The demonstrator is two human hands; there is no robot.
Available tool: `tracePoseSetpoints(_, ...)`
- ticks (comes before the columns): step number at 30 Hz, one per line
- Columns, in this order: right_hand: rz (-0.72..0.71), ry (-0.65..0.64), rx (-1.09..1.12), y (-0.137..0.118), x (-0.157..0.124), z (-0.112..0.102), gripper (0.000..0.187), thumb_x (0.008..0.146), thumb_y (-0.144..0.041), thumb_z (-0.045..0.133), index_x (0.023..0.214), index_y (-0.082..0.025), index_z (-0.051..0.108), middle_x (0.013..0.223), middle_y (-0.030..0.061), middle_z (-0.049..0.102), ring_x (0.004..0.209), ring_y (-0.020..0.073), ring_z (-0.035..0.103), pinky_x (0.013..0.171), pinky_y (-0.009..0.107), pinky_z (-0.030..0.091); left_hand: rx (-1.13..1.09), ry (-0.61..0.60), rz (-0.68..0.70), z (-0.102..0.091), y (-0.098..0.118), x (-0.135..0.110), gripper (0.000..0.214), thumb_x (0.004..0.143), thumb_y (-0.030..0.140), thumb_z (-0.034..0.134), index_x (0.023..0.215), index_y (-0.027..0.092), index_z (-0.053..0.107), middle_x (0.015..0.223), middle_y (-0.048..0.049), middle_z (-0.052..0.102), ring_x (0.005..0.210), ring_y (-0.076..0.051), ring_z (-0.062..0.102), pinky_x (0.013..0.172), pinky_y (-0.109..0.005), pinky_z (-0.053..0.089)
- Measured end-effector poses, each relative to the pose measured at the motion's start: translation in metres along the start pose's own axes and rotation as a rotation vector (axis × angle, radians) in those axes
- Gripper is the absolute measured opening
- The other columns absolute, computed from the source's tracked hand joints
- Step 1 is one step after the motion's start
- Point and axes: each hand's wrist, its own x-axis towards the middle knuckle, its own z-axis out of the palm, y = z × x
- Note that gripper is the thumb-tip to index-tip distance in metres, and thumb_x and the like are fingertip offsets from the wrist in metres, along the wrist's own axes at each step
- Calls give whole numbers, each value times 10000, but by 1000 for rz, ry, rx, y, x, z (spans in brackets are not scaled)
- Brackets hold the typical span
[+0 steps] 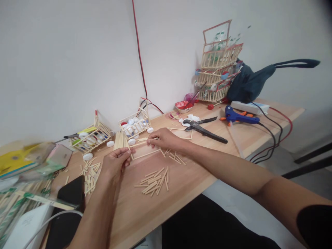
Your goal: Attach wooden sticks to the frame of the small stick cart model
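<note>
A small rectangular frame of thin wooden sticks (146,154) lies on the table between my two hands. My left hand (117,159) pinches its left end between thumb and fingers. At the far right part of the frame, my right hand (164,139) has its fingers closed on the stick, and they hide that corner. Short cut sticks (155,181) lie in a loose pile just in front of the frame. More short sticks (176,157) are scattered beside my right wrist, and another heap (92,174) lies left of my left forearm.
Two stick carts (90,140) (136,125) with bottle-cap wheels stand by the wall. Black-handled cutters (201,129), a blue glue gun (241,117) with its cord, and a bowl of red paint (183,106) are farther right. Stacked carts (219,74) rise behind; a black phone (71,192) lies left.
</note>
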Motion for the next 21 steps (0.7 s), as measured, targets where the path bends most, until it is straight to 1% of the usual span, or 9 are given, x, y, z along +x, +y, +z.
tracePoseSetpoints(4,21,12,-4,-2,0,-1,213,849,-251,584,742,-141,731,703,8,713,713,117,625,688,200,392,-27,5,27,3,3,-2,407,423,322,865,705,105,666,569,-26,627,407,-47,416,385,-183,253)
tracePoseSetpoints(9,15,4,21,-4,0,-1,221,858,-246,566,744,-137,721,699,12,704,703,117,616,668,200,391,-85,8,28,4,5,0,421,394,313,881,693,113,661,544,3,594,440,-52,420,418,-189,277)
tracePoseSetpoints(12,16,-5,30,-6,-1,-2,222,869,-244,552,777,-134,721,704,14,705,696,113,619,659,194,392,-101,69,35,5,6,0,434,387,308,891,713,116,678,583,4,617,487,-52,455,457,-181,312)
tracePoseSetpoints(15,13,-17,37,-7,-1,-3,222,874,-239,545,800,-131,724,710,17,708,700,113,626,662,192,396,-129,117,49,6,8,-1,419,410,311,891,731,128,693,673,-13,671,615,-84,558,573,-187,405)
tracePoseSetpoints(18,-3,-17,50,-6,-1,-3,218,872,-238,545,809,-132,725,710,16,710,702,115,631,665,192,402,-141,82,71,8,10,-2,394,449,320,880,745,128,703,745,-41,705,724,-118,613,691,-213,455)
tracePoseSetpoints(21,-20,-19,57,-5,0,-2,219,871,-247,542,820,-137,723,720,14,713,713,117,637,671,194,407,-151,52,71,9,11,-3,373,482,316,869,758,126,703,792,-61,720,762,-143,634,717,-240,475)
